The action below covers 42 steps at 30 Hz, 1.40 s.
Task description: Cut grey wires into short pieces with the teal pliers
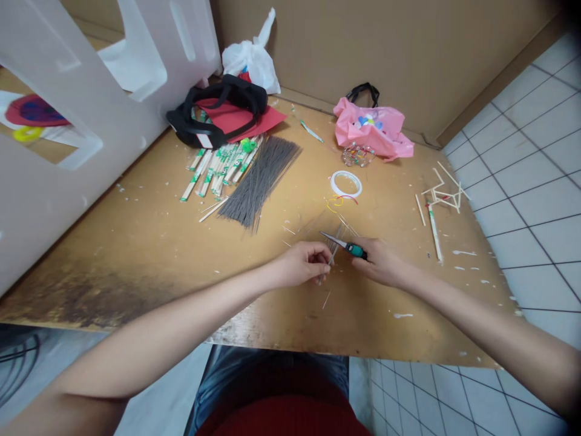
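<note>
Two bare hands work near the front edge of the bench [290, 321]. Left hand [302, 264] pinches thin pale sticks [330, 257] tight in its fingers. Right hand [381, 261] grips small scissors [349, 248] with a green handle, and the blades sit right by the sticks. Farther back lie a white tape roll [345, 184], a heap of thin gray rods [261, 180], and wrapped chopsticks [220, 169].
</note>
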{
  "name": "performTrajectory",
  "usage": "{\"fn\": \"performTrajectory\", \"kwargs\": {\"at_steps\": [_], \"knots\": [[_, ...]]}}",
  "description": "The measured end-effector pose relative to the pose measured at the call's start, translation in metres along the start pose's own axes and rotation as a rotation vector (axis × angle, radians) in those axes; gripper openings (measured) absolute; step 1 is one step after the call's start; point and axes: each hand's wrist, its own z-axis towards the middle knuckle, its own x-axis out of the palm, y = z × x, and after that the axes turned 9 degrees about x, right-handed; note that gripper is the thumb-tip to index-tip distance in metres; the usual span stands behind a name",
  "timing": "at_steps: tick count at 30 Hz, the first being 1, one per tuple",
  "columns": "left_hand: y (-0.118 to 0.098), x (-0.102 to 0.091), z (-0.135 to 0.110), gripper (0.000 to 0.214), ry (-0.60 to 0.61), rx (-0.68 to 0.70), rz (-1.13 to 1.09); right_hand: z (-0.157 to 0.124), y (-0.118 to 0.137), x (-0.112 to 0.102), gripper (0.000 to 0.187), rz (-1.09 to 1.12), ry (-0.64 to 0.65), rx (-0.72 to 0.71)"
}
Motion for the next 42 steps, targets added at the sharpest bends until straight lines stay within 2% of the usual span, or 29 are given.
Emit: {"fn": "performTrajectory", "kwargs": {"at_steps": [4,8,18,26,32,37,39,41,42], "knots": [[0.0,0.0,0.001,0.01,-0.033,0.002,0.052,0.002,0.006,0.004,0.008,-0.031,-0.054,0.08],[0.001,-0.002,0.002,0.007,-0.059,-0.005,0.081,0.007,0.009,0.009,0.008,-0.044,-0.05,0.193],[0.007,-0.002,0.003,0.005,-0.054,0.027,0.163,0.012,0.002,0.02,0.027,-0.062,-0.155,0.088],[0.008,-0.001,0.003,0.006,-0.076,0.01,0.169,0.013,0.002,0.026,0.02,-0.161,-0.186,0.157],[0.006,-0.002,0.002,0.007,-0.082,-0.013,0.103,0.009,0.007,0.023,0.017,-0.22,-0.223,0.161],[-0.004,-0.003,0.0,0.018,0.002,-0.071,-0.054,0.006,0.004,0.018,0.011,-0.282,-0.318,0.105],[-0.008,-0.003,-0.001,0.023,0.026,-0.082,-0.08,0.007,0.004,0.013,0.01,-0.281,-0.369,0.126],[-0.01,-0.003,-0.003,0.026,0.047,-0.099,-0.093,0.009,0.003,0.005,0.012,-0.195,-0.392,0.201],[-0.011,-0.003,-0.003,0.027,0.053,-0.107,-0.097,0.01,0.002,0.0,0.015,-0.082,-0.344,0.242]]}}
